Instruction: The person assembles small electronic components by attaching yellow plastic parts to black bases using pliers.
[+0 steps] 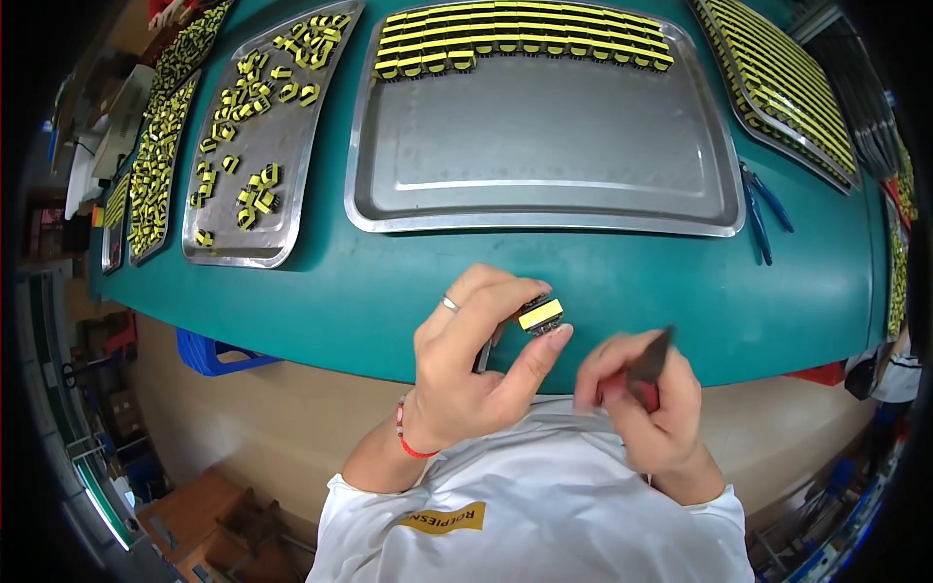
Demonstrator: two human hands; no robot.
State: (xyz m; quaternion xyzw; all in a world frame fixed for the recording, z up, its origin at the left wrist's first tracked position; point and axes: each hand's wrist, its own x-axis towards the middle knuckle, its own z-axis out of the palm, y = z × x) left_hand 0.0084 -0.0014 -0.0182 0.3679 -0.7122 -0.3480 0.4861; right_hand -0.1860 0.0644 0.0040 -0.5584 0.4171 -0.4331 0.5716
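Observation:
Between thumb and fingertips, my left hand (481, 350) pinches a small transformer (541, 315), black with yellow tape around it, above the table's near edge. A dark, thin object (482, 358) shows partly behind that hand's fingers; its kind is hidden. To the right, my right hand (646, 398) is closed around a tool (650, 368) with a dark, pointed blade-like end and some red by the palm. Motion blurs this hand, so the tool's exact kind is unclear. The tool is apart from the transformer.
Ahead on the green table (603, 267) lies a metal tray (544, 229) with rows of transformers along its far side. Loose transformers lie in a left tray (277, 248). Blue-handled cutters (763, 209) rest beside the middle tray. A full tray (787, 87) stands far right.

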